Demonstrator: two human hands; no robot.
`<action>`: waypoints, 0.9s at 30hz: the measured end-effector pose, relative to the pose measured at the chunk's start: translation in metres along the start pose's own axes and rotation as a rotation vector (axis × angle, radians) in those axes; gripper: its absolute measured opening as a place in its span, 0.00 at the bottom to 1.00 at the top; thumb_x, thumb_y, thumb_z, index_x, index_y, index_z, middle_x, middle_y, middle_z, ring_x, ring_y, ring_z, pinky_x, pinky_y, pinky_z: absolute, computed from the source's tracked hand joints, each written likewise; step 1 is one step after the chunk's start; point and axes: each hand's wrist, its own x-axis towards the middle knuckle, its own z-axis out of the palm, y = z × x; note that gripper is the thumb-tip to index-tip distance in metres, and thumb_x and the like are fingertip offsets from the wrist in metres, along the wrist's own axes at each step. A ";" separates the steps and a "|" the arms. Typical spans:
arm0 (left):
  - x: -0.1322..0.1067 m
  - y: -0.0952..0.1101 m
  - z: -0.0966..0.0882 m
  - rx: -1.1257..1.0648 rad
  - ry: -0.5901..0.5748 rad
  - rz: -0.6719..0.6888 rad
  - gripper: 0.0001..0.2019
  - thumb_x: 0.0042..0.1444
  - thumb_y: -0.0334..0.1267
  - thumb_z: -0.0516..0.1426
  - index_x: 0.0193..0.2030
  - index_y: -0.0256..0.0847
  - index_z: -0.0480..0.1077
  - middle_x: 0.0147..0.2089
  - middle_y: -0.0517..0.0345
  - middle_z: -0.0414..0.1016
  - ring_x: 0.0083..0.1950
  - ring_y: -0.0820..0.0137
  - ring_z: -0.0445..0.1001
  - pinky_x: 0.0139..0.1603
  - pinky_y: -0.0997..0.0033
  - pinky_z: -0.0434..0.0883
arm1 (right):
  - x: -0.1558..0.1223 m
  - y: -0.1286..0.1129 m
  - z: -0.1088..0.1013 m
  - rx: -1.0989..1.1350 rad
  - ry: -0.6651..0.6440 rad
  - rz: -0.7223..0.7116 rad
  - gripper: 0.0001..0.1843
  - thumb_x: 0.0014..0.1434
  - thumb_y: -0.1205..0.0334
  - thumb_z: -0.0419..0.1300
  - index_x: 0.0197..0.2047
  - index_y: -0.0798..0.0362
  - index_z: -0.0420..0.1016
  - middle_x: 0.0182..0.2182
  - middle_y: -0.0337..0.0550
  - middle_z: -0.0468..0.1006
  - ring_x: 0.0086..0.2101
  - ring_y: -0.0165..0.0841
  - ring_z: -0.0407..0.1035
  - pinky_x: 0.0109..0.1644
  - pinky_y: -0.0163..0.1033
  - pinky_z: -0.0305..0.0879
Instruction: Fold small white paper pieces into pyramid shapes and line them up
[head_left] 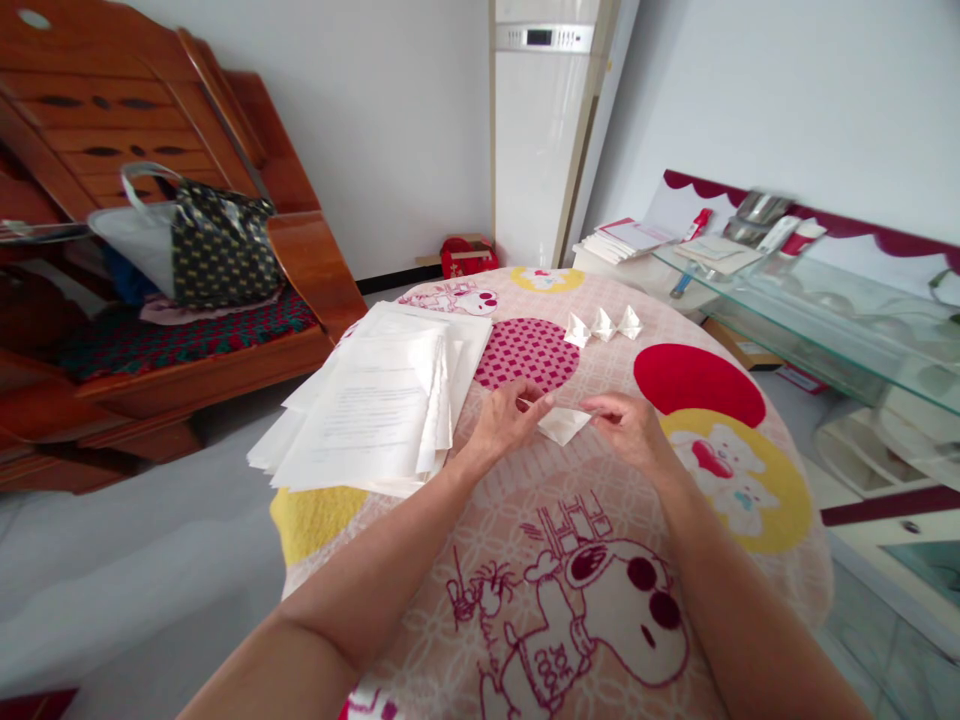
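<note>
A small piece of folded white paper (564,425) is held between my two hands, low over the patterned tablecloth. My left hand (512,415) pinches its left corner between thumb and fingers. At the opposite corner, my right hand (624,422) grips the paper with its fingertips. Beyond the hands stand three small folded paper shapes (602,325) with pointed tips, side by side in a row. To the left of my left hand lies a loose stack of paper sheets (367,400), the top ones with faint printed lines.
A round table with a patterned cloth (420,600) is in front of me. On the right stands a glass shelf (825,330) carrying metal bowls and papers. A wooden bench (300,270) with bags is on the left; a white air conditioner (540,140) stands behind.
</note>
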 end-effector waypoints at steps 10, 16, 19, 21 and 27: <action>-0.006 -0.002 0.013 0.210 -0.079 0.041 0.11 0.55 0.27 0.60 0.46 0.35 0.75 0.45 0.54 0.82 0.40 0.68 0.79 0.45 0.69 0.74 | -0.002 0.004 0.009 -0.009 -0.124 -0.084 0.15 0.57 0.73 0.56 0.39 0.51 0.83 0.36 0.45 0.85 0.36 0.37 0.79 0.42 0.41 0.73; -0.002 -0.007 0.007 0.113 -0.054 -0.001 0.16 0.62 0.41 0.61 0.54 0.38 0.74 0.46 0.53 0.82 0.39 0.68 0.81 0.44 0.68 0.76 | 0.000 0.008 0.004 -0.017 0.018 0.010 0.11 0.59 0.63 0.58 0.34 0.53 0.83 0.31 0.46 0.84 0.31 0.38 0.77 0.36 0.39 0.70; 0.002 -0.016 0.009 0.131 -0.037 -0.011 0.16 0.63 0.39 0.60 0.56 0.40 0.72 0.46 0.54 0.82 0.41 0.68 0.81 0.46 0.68 0.77 | 0.009 0.022 -0.011 -0.044 0.220 0.131 0.13 0.57 0.59 0.58 0.34 0.53 0.84 0.27 0.45 0.83 0.28 0.39 0.76 0.34 0.40 0.69; 0.004 -0.023 0.011 0.187 -0.044 -0.013 0.14 0.61 0.35 0.60 0.54 0.42 0.73 0.46 0.56 0.82 0.41 0.69 0.80 0.48 0.67 0.77 | 0.020 0.035 -0.024 -0.101 0.347 0.203 0.14 0.56 0.57 0.58 0.34 0.54 0.83 0.24 0.44 0.81 0.28 0.40 0.76 0.34 0.40 0.70; 0.004 -0.031 0.016 0.279 -0.069 0.065 0.13 0.58 0.28 0.59 0.50 0.40 0.74 0.49 0.54 0.81 0.42 0.68 0.78 0.50 0.67 0.75 | 0.065 0.074 -0.071 -0.554 0.428 0.373 0.17 0.58 0.66 0.53 0.39 0.57 0.85 0.29 0.52 0.84 0.35 0.44 0.78 0.41 0.42 0.70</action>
